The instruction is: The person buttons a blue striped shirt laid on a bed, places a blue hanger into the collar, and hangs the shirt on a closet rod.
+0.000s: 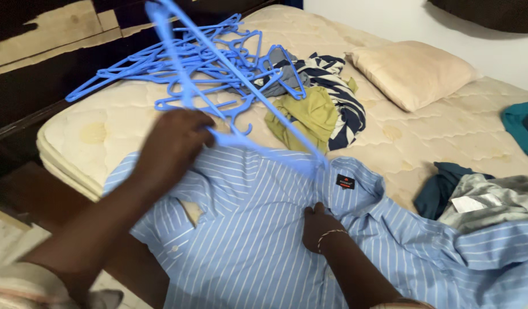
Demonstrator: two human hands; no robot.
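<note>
A light blue striped shirt (pixel 258 234) lies spread on the near part of the mattress (pixel 103 126). My left hand (pixel 175 140) grips a blue plastic hanger (pixel 218 60), raised and blurred, whose lower end reaches the shirt's collar. My right hand (pixel 321 223) pinches the shirt's front just below the collar, where a small dark label (pixel 345 181) shows. A thin bracelet circles my right wrist.
A heap of blue hangers (pixel 184 63) lies at the mattress's far left. Olive (pixel 304 117) and navy-white patterned (pixel 338 91) clothes sit behind the shirt. A beige pillow (pixel 413 71), teal cloth (pixel 524 126), and dark and grey garments (pixel 481 197) lie to the right.
</note>
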